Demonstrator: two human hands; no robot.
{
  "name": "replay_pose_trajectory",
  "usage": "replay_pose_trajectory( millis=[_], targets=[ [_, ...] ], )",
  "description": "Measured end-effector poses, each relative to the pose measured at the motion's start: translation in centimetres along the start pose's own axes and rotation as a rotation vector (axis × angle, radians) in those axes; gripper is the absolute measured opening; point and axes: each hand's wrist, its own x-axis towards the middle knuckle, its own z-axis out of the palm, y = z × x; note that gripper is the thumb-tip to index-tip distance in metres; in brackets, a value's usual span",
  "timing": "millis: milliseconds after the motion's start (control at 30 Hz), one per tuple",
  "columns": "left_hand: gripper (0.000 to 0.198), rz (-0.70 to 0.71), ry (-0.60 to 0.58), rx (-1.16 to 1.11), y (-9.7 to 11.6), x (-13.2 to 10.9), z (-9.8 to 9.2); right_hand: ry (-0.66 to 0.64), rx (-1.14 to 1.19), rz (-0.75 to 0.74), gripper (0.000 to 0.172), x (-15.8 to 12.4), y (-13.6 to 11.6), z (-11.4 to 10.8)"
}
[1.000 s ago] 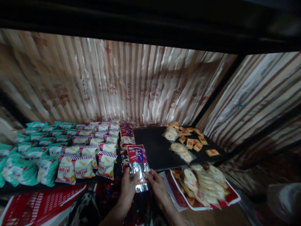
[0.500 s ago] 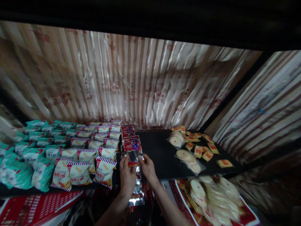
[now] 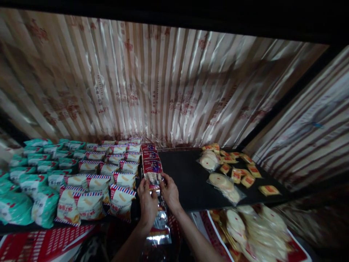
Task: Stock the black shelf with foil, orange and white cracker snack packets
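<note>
Having risen from the frame's lower centre, the red packet [image 3: 152, 168] now lies in its shelf [image 3: 191, 182] row; the left hand [image 3: 147, 200] and right hand [image 3: 170, 192] still pinch it with their fingers [image 3: 163, 179].

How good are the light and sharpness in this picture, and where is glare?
Head view: dim overall, the top edge nearly black; strong glare streaks on the shiny striped backdrop; wide-angle bending at the sides, where the teal packets smear; the left hand, right hand and the red packet they hold are fairly sharp.
</note>
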Motion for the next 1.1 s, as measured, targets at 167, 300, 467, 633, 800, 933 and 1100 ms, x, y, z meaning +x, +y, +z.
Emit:
replay_pose_trajectory(
  millis=[167, 300, 467, 633, 800, 933, 1100],
  targets=[
    [0.043, -0.019, -0.029, 0.037, -0.2, 0.2, 0.2, -0.045, -0.162, 0.0, 0.035, 0.1, -0.4, 0.0],
    [0.042, -0.004, -0.023, 0.039, -0.4, 0.1, 0.3, -0.071, -0.275, 0.013, 0.035, -0.1, -0.9, -0.1],
    [0.04, 0.008, 0.011, 0.04, -0.7, 0.0, 0.6, -0.089, -0.335, 0.025, 0.035, -0.5, -1.2, -0.2],
    [0.04, -0.001, 0.036, 0.026, -1.2, -0.1, 1.1, -0.043, -0.361, -0.041, 0.034, -0.9, -0.5, 0.2],
    [0.042, 0.017, 0.046, 0.033, -1.2, -0.5, 1.2, 0.036, -0.311, -0.249, 0.033, 0.1, -0.1, 0.8],
    [0.043, 0.042, 0.061, 0.045, -1.4, -0.7, 1.3, 0.003, -0.288, -0.38, 0.035, 2.2, -0.7, 1.5],
    [0.045, 0.042, 0.066, 0.046, -1.8, -0.6, 1.6, -0.077, -0.383, -0.413, 0.037, 4.9, -2.0, 2.9]
  ],
)
